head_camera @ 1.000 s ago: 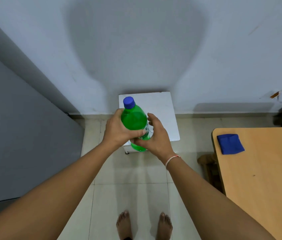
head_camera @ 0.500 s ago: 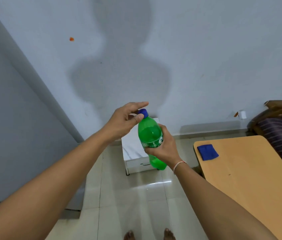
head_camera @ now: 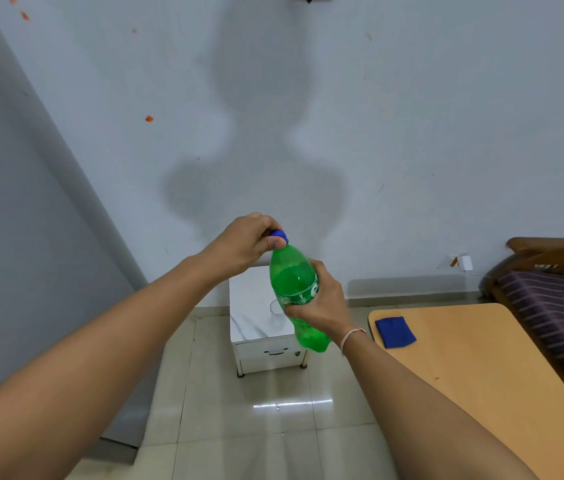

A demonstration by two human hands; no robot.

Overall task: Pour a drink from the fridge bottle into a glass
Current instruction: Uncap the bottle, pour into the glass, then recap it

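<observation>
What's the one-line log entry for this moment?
stage: uncapping | left hand: gripping blue cap | right hand: holding green bottle | glass: not visible

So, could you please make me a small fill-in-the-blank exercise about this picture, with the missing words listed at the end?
1. The right hand holds a bottle whose colour is ____.
2. The left hand grips the bottle's blue ____.
3. A folded blue cloth lies on the ____ table.
4. Behind the bottle, a small white cabinet stands on the tiled ____.

Missing words: green; cap; wooden; floor
</observation>
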